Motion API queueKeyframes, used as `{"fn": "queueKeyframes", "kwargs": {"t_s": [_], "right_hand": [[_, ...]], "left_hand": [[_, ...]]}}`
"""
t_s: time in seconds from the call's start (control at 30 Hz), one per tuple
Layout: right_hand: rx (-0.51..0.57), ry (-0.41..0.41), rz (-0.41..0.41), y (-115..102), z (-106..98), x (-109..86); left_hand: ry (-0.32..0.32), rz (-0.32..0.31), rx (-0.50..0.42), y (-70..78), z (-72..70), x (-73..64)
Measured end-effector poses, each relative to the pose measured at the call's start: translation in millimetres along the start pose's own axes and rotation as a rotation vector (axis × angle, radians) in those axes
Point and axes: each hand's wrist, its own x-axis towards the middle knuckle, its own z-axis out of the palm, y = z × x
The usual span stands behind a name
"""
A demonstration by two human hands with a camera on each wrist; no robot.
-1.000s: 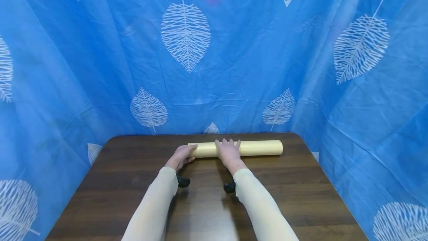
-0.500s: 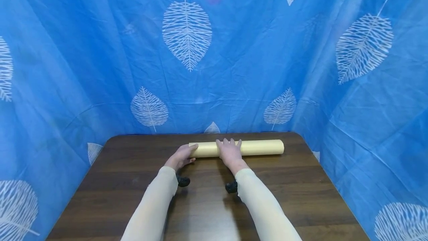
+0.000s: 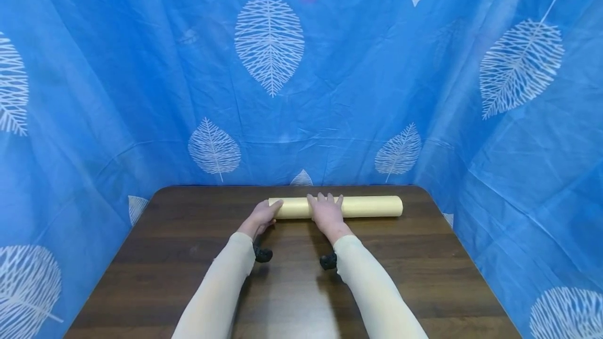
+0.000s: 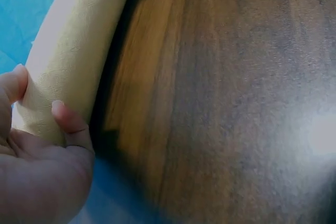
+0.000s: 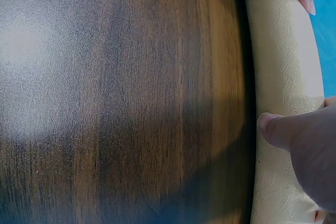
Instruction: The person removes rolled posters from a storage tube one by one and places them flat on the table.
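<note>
A pale yellow roll of creased, leather-like sheet (image 3: 372, 206) lies crosswise near the far edge of the brown table. At its left end my left hand (image 3: 260, 216) grips it, and in the left wrist view the thumb and a finger press its surface (image 4: 73, 40) from two sides. My right hand (image 3: 327, 215) holds the roll left of its middle, fingers spread over the top. From the right wrist, the thumb (image 5: 283, 129) lies across the roll's near side, with other fingertips barely showing beyond it. The roll's right part extends past both hands.
The wood-grain table (image 3: 292, 286) has rounded far corners and a glossy reflection near the front. A blue curtain with white leaf prints (image 3: 353, 93) hangs close behind and along both sides. Black wrist straps (image 3: 328, 261) show below the cream sleeves.
The head view has shifted slightly, and the roll and both hands sit a little farther right in it. My left fingers have moved slightly on the roll's end; the right hand keeps its place.
</note>
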Motion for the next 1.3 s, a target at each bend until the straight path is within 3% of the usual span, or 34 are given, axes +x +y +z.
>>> {"fn": "queueKeyframes", "kwargs": {"t_s": [0.3, 0.57, 0.67, 0.87, 1.3], "right_hand": [[-0.01, -0.007, -0.006, 0.0, 4.5, 1.7], [0.0, -0.007, -0.001, 0.3, -2.1, -0.2], [0.007, 0.005, -0.001, 0.7, -3.8, -0.9], [-0.008, 0.007, 0.003, 2.4, -0.5, -0.5], [-0.033, 0.045, -0.021, 2.6, 8.0, -1.3]], "left_hand": [[-0.05, 0.061, 0.051, -6.6, -6.8, 2.6], [0.045, 0.103, 0.103, -1.1, 0.1, -0.5], [0.075, 0.098, 0.087, 0.2, 2.0, -0.1], [0.108, 0.085, 0.139, -1.3, 3.0, 1.8], [0.041, 0.092, 0.123, -7.9, -2.2, -2.3]]}}
